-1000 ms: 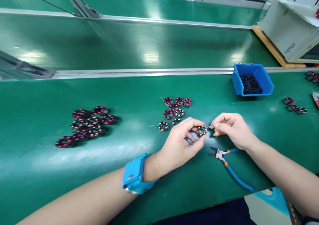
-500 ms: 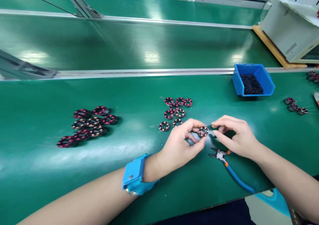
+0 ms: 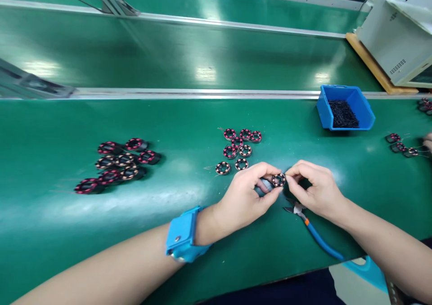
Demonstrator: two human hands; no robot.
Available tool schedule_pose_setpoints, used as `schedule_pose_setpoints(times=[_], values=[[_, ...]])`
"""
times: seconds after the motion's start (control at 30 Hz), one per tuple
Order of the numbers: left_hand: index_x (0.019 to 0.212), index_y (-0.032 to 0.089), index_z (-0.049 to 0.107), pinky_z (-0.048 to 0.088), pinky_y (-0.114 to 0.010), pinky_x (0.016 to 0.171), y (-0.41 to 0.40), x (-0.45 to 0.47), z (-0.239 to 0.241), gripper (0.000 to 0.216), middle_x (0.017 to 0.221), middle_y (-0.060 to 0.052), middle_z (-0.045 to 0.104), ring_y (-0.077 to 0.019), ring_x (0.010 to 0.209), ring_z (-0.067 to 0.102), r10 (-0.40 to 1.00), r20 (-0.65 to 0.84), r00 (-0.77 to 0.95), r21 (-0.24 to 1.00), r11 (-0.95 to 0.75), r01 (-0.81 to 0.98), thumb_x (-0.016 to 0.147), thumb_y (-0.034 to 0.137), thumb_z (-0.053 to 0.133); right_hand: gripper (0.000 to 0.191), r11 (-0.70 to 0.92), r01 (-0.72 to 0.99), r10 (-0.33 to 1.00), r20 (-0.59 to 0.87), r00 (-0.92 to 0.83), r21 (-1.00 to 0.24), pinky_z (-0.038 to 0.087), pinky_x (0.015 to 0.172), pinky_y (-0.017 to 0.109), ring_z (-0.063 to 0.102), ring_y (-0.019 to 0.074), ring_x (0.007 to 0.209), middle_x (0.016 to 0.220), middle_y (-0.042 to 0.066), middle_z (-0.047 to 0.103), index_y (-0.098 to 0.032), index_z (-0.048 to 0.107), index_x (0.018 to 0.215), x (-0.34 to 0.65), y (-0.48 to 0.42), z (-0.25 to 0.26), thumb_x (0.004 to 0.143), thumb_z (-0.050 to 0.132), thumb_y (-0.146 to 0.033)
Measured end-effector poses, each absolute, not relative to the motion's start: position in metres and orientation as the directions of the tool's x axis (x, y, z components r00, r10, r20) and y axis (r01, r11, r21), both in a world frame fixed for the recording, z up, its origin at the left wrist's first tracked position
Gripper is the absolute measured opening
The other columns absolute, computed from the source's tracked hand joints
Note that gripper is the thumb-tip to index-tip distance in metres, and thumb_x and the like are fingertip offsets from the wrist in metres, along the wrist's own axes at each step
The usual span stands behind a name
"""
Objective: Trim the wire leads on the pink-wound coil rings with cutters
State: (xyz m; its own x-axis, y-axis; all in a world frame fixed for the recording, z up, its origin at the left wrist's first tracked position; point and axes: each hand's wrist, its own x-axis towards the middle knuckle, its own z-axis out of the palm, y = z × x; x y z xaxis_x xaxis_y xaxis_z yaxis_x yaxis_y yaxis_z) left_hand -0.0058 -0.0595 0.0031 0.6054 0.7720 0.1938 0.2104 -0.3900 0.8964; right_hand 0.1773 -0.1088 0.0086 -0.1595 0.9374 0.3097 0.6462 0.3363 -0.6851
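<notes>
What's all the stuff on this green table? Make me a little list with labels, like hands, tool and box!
Left hand: holds a small coil ring between thumb and fingers; blue wrist strap on the wrist
Right hand: pinches that ring's right edge
Tool: blue-handled cutters lying under the right hand
Middle: cluster of loose rings
Left: heap of rings
Box: blue bin holding small black parts
</notes>
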Motion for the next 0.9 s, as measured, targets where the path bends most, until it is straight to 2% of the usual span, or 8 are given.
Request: schedule_pose_setpoints(times=[0.2,0.43,0.5,0.57,0.67,0.8,0.87,0.9], values=[[0.094,0.013,0.065,0.053,-0.022,0.059,-0.061,-0.006,0.0,0.017,0.086,-0.004,0.068,-0.0115,0.068,0.062,0.751,0.251,0.611,0.869,-0.453,0.2,0.077,0.012,0.064,0.013,0.3,0.633,0.951,0.279,-0.135,-0.714,0.047,0.061,0.025,0.061,0.0132,0.066,0.075,0.004,0.066,-0.018,0.064,0.083,0.173,-0.114,0.012,0.086,0.053,-0.011],[0.094,0.013,0.065,0.053,-0.024,0.057,-0.059,-0.007,-0.004,0.017,0.084,-0.005,0.069,-0.0116,0.062,0.062,0.781,0.185,0.597,0.895,-0.384,0.225,0.077,0.015,0.065,0.02,0.204,0.539,0.978,0.148,-0.146,-0.818,0.05,0.071,0.03,0.064,0.0167,0.079,0.09,0.008,0.068,-0.017,0.069,0.096,0.172,-0.119,0.019,0.089,0.05,-0.014],[0.1,0.014,0.065,0.054,-0.025,0.062,-0.057,-0.006,-0.001,0.02,0.089,-0.006,0.07,-0.0129,0.069,0.064,0.762,0.237,0.603,0.887,-0.423,0.186,0.079,0.014,0.064,0.02,0.079,0.433,0.994,0.037,-0.105,-0.898,0.051,0.069,0.029,0.065,0.0163,0.081,0.093,0.007,0.069,-0.018,0.068,0.102,0.177,-0.115,0.022,0.089,0.054,-0.021],[0.105,0.016,0.064,0.055,-0.029,0.074,-0.056,-0.004,0.002,0.025,0.1,-0.008,0.07,-0.0163,0.085,0.066,0.711,0.34,0.615,0.859,-0.501,0.104,0.081,0.013,0.063,0.024,-0.092,0.267,0.991,-0.114,-0.068,-0.959,0.051,0.063,0.026,0.066,0.015,0.075,0.088,0.006,0.071,-0.018,0.067,0.107,0.182,-0.109,0.024,0.087,0.06,-0.03],[0.107,0.017,0.063,0.052,-0.034,0.087,-0.056,-0.002,0.005,0.026,0.109,-0.01,0.066,-0.0196,0.103,0.062,0.638,0.43,0.638,0.818,-0.574,0.022,0.081,0.012,0.062,0.028,-0.295,0.084,0.942,-0.304,-0.139,-0.952,0.05,0.055,0.022,0.065,0.0126,0.063,0.073,0.003,0.07,-0.016,0.069,0.098,0.187,-0.101,0.025,0.078,0.07,-0.037],[0.109,0.016,0.056,0.053,-0.028,0.067,-0.058,-0.002,0.008,0.041,0.098,-0.008,0.063,-0.0167,0.083,0.062,0.723,0.338,0.603,0.869,-0.486,0.095,0.072,0.023,0.073,0.033,-0.407,-0.041,0.909,-0.4,-0.118,-0.913,0.053,0.056,0.021,0.069,0.0142,0.07,0.08,0.003,0.071,-0.017,0.069,0.091,0.183,-0.098,0.025,0.068,0.079,-0.038],[0.097,0.015,0.055,0.047,-0.024,0.055,-0.058,-0.001,0.01,0.046,0.083,-0.004,0.06,-0.0146,0.07,0.058,0.764,0.266,0.588,0.885,-0.436,0.166,0.064,0.034,0.079,0.034,-0.407,-0.079,0.913,-0.402,-0.071,-0.91,0.053,0.057,0.022,0.07,0.0155,0.072,0.081,0.003,0.07,-0.017,0.067,0.086,0.18,-0.099,0.024,0.064,0.082,-0.038],[0.089,0.015,0.054,0.044,-0.023,0.052,-0.058,0.001,0.011,0.041,0.075,-0.001,0.057,-0.0129,0.064,0.055,0.77,0.244,0.589,0.882,-0.428,0.195,0.064,0.038,0.079,0.034,-0.401,-0.091,0.916,-0.397,-0.06,-0.912,0.053,0.056,0.022,0.07,0.015,0.07,0.079,0.002,0.069,-0.016,0.066,0.082,0.178,-0.099,0.023,0.062,0.083,-0.038]])
